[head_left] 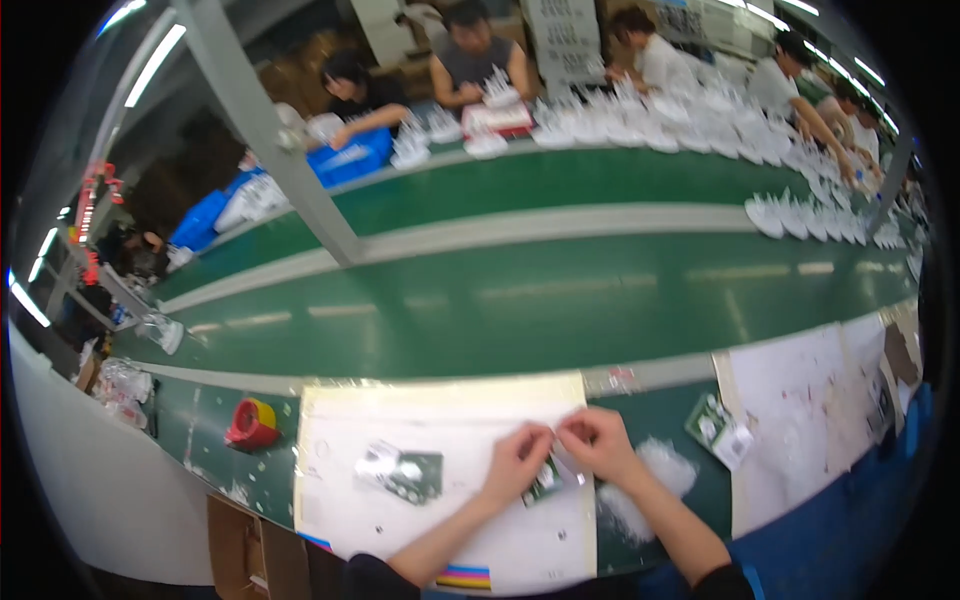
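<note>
Where my left hand [521,462] nearly meets my right hand [598,446]: one green-and-white packet [543,486], over the right side of the sheet [400,415]. Both: fingers curled, tips pinching its clear film [573,470], presumably to keep it taut. Second packet [416,475]: flat, leftward, likely placed within reach. Tape [252,430]: farther left, seemingly parked aside.

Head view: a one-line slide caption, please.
Bare left hand and right hand pinch close together at a small green-and-white clear-plastic packet above a white rectangular sheet.
</note>
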